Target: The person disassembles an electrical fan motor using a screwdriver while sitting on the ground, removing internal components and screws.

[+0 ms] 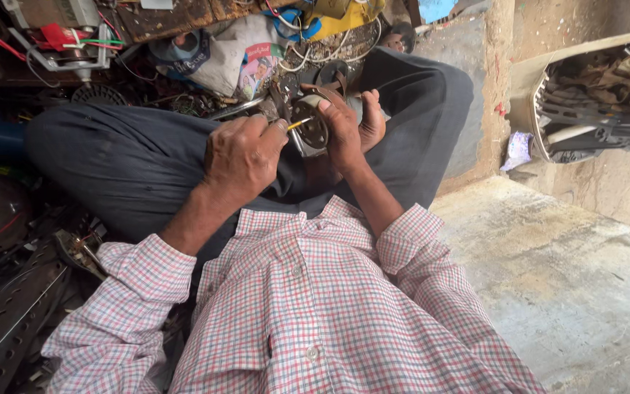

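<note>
The left hand (242, 157) covers most of the yellow-handled tool (299, 125); its tip is too small to identify. The right hand (348, 128) hides the round metal part's (311, 130) far side. The frame's right edge crops the plastic housing (585, 95).

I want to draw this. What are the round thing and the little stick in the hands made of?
The round part looks like dull grey metal, dark and grimy, with a hole pattern on its face. The stick, pinched in the left hand, looks like yellow plastic, perhaps a thin tool's handle or covered wire; it is too small to be sure. The right hand grips the part.
</note>
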